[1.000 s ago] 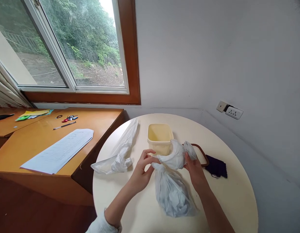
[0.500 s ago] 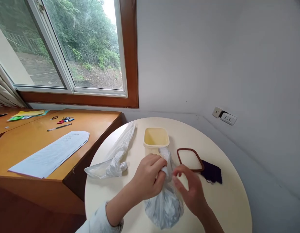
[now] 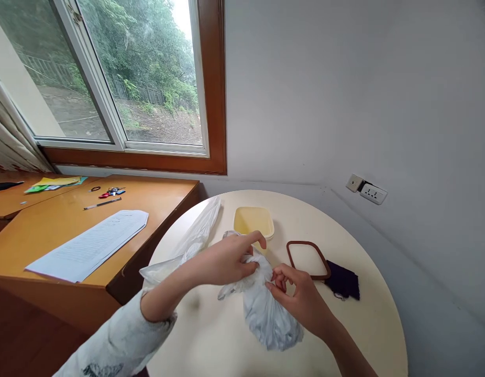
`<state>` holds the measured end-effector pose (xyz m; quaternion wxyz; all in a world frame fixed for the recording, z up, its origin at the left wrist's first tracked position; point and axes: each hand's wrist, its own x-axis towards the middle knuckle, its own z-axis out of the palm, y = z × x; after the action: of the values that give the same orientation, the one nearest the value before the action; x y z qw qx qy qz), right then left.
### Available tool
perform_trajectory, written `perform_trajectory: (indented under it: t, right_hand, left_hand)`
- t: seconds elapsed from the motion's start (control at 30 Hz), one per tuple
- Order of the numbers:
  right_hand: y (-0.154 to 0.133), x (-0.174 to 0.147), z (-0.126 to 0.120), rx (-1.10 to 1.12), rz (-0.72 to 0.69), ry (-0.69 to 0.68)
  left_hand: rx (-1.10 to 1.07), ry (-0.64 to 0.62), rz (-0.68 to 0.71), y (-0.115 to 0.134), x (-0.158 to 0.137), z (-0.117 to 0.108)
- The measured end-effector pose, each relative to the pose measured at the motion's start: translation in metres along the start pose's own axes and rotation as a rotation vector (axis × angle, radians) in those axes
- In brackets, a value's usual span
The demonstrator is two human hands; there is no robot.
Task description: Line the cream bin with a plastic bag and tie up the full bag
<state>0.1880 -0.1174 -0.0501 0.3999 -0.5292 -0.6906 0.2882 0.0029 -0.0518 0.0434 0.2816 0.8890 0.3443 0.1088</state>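
Note:
A whitish plastic bag [image 3: 271, 319], its lower part bulging with contents I cannot make out, lies at the near side of the round table. My left hand [image 3: 230, 257] grips the bag's twisted neck between thumb and curled fingers, the index finger raised. On the other side of the neck, my right hand [image 3: 299, 296] has thumb and fingertips pinched at the bag. Loose bag ends stick out under my left hand. Just behind the hands stands a pale yellow open tub [image 3: 253, 220]. A brown rounded-square frame [image 3: 308, 259] rests to the right.
Another crumpled clear plastic bag [image 3: 199, 230] lies at left on the white round table [image 3: 344, 335]. A dark purple cloth [image 3: 343, 281] touches the brown frame. The wooden desk [image 3: 164, 201] at left carries papers [image 3: 93, 243], a pen [image 3: 102, 204] and keys [image 3: 112, 192].
My left hand has tilted the bag's neck over to the left and turned, its index finger lifting. My right hand has come in from beside the bag to touch its neck.

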Motion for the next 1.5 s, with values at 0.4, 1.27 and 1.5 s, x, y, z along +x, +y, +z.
perform_trajectory:
  t: [0.4, 1.27, 1.5]
  right_hand:
    - [0.023, -0.013, 0.004, 0.029, 0.218, -0.021]
    - [0.014, -0.025, -0.003, 0.240, 0.168, 0.293]
    - [-0.019, 0.003, -0.010, 0.339, -0.096, -0.027]
  left_hand:
    - [-0.293, -0.096, 0.002, -0.001, 0.028, -0.033]
    - [-0.247, -0.131, 0.022, 0.029, 0.017, -0.058]
    - [-0.243, -0.198, 0.122, 0.038, 0.015, -0.066]
